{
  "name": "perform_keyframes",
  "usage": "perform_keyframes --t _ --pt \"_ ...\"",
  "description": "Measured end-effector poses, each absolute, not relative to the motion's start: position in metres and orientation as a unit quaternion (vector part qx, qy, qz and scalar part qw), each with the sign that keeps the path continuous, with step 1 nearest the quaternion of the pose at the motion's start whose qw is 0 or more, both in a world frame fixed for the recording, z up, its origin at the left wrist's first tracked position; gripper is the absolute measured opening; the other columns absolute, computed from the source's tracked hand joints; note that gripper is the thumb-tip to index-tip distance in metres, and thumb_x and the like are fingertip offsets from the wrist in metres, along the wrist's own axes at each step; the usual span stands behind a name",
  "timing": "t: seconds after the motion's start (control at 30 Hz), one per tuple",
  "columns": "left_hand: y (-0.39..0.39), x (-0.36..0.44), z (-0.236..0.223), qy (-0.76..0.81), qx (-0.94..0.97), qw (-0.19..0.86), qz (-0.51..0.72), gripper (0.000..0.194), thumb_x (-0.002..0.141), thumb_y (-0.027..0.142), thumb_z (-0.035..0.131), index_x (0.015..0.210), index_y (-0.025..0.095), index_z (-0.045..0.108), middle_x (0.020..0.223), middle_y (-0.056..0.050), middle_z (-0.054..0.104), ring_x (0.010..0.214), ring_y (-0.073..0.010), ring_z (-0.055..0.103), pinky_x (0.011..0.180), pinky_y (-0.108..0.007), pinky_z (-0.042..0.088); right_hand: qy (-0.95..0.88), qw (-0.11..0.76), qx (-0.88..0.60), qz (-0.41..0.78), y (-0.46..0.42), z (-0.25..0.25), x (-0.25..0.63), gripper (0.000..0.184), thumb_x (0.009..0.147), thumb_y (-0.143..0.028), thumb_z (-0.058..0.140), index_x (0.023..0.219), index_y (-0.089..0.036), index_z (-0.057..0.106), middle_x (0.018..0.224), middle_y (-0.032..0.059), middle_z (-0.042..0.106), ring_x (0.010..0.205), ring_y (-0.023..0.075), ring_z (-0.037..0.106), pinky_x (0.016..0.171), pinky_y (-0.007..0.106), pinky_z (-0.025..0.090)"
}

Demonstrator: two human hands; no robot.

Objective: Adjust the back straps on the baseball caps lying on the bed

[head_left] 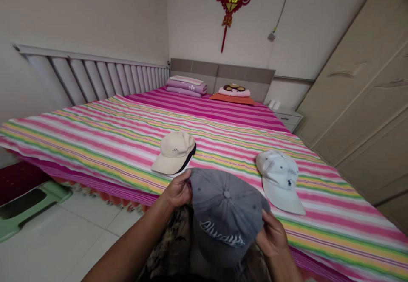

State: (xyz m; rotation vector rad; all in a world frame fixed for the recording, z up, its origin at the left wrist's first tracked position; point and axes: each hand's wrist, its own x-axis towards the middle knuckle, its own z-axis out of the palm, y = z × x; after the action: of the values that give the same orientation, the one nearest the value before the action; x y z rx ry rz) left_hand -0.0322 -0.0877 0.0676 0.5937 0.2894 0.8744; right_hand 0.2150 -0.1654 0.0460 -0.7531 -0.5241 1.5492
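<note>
A grey baseball cap (223, 205) with white lettering on its front is held up between my hands, its brim pointing down toward me. My left hand (179, 190) pinches the cap's edge at the left. On the opposite edge, my right hand (273, 233) grips it, with some fingers hidden behind the cloth. A beige cap (177, 148) lies on the bed just beyond my left hand, resting on a dark cap and something white beneath it. To the right of the grey cap, a white cap (280, 180) with a small dark logo sits on the striped sheet.
The bed (95, 142) has a striped sheet, with folded purple bedding (188, 87) and a pink and orange pile (234, 94) by the headboard. A radiator (105, 71) runs along the left wall. A green stool (35, 205) stands lower left; a wardrobe (360, 86) is at right.
</note>
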Motion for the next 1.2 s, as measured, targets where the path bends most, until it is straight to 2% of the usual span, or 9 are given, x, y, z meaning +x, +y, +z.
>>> perform_keyframes --t 0.17,0.37,0.5,0.63,0.77,0.87,0.97,1.1,1.2 --pt "-0.092 -0.03 0.069 0.169 0.32 0.827 0.431 0.037 0.06 0.027 0.073 0.092 0.01 0.066 0.076 -0.01 0.07 0.074 -0.0226 0.066 0.076 -0.032 0.048 -0.239 0.598 -0.335 0.688 -0.175 0.043 0.219 0.02 0.059 -0.037 0.075 0.073 -0.024 0.07 0.069 0.0056 0.073 0.082 0.0289 0.067 0.088 0.049 0.044" --pt "-0.098 -0.03 0.07 0.167 0.368 0.816 0.412 0.028 0.052 0.015 0.075 0.078 0.007 0.069 0.065 -0.009 0.068 0.054 -0.0156 0.061 0.058 -0.024 0.046 -0.264 0.581 -0.335 0.693 -0.183 0.046 0.219 0.038 0.049 -0.023 0.079 0.086 -0.024 0.069 0.07 0.0033 0.072 0.07 0.0241 0.068 0.082 0.04 0.047" --pt "-0.1 -0.03 0.071 0.179 0.37 0.814 0.411 0.037 0.051 0.023 0.078 0.084 0.008 0.069 0.067 -0.009 0.068 0.055 -0.0143 0.06 0.056 -0.022 0.045 -0.281 0.56 -0.325 0.708 -0.188 0.047 0.221 0.032 0.054 -0.043 0.076 0.077 -0.021 0.069 0.069 0.0066 0.071 0.068 0.0259 0.066 0.072 0.039 0.05" --pt "-0.103 -0.026 0.074 0.228 0.383 0.805 0.391 0.027 0.055 0.024 0.078 0.076 0.01 0.068 0.067 -0.006 0.067 0.053 -0.0106 0.058 0.053 -0.019 0.042 -0.302 0.51 -0.349 0.726 -0.192 0.053 0.221 0.021 0.062 -0.03 0.075 0.078 -0.02 0.066 0.065 0.0019 0.066 0.056 0.0149 0.06 0.052 0.023 0.046" --pt "-0.107 -0.023 0.078 0.242 0.401 0.793 0.391 0.022 0.058 0.021 0.077 0.073 0.011 0.065 0.063 -0.003 0.064 0.05 -0.0076 0.055 0.05 -0.017 0.039 -0.34 0.51 -0.321 0.722 -0.194 0.057 0.22 0.025 0.056 -0.029 0.078 0.075 -0.02 0.064 0.074 0.0016 0.063 0.061 0.014 0.056 0.054 0.023 0.043" --pt "-0.111 -0.021 0.082 0.239 0.428 0.789 0.371 0.024 0.059 0.023 0.076 0.077 0.012 0.065 0.067 -0.004 0.065 0.054 -0.0087 0.057 0.052 -0.017 0.04 -0.365 0.503 -0.309 0.72 -0.194 0.056 0.219 0.031 0.059 -0.042 0.075 0.074 -0.017 0.065 0.061 0.0017 0.059 0.054 0.0123 0.05 0.05 0.022 0.039" --pt "-0.115 -0.018 0.085 0.253 0.445 0.785 0.348 0.027 0.056 0.022 0.077 0.079 0.011 0.066 0.07 -0.005 0.067 0.057 -0.0093 0.057 0.054 -0.018 0.041 -0.38 0.508 -0.319 0.704 -0.195 0.056 0.216 0.026 0.065 -0.041 0.071 0.065 -0.016 0.063 0.057 0.0022 0.057 0.055 0.0127 0.048 0.053 0.023 0.038" --pt "-0.12 -0.012 0.086 0.28 0.442 0.774 0.356 0.021 0.055 0.019 0.078 0.07 0.011 0.066 0.065 -0.004 0.067 0.054 -0.0084 0.056 0.052 -0.017 0.04 -0.365 0.541 -0.328 0.682 -0.196 0.064 0.211 0.024 0.064 -0.033 0.074 0.08 -0.019 0.064 0.059 0.0011 0.057 0.057 0.0145 0.051 0.055 0.026 0.04" --pt "-0.121 -0.007 0.086 0.256 0.431 0.792 0.349 0.019 0.057 0.019 0.076 0.07 0.011 0.066 0.067 -0.006 0.068 0.058 -0.0109 0.06 0.056 -0.019 0.043 -0.351 0.577 -0.322 0.663 -0.194 0.07 0.21 0.022 0.068 -0.038 0.07 0.079 -0.019 0.064 0.048 -0.003 0.049 0.044 0.0101 0.044 0.047 0.023 0.036"
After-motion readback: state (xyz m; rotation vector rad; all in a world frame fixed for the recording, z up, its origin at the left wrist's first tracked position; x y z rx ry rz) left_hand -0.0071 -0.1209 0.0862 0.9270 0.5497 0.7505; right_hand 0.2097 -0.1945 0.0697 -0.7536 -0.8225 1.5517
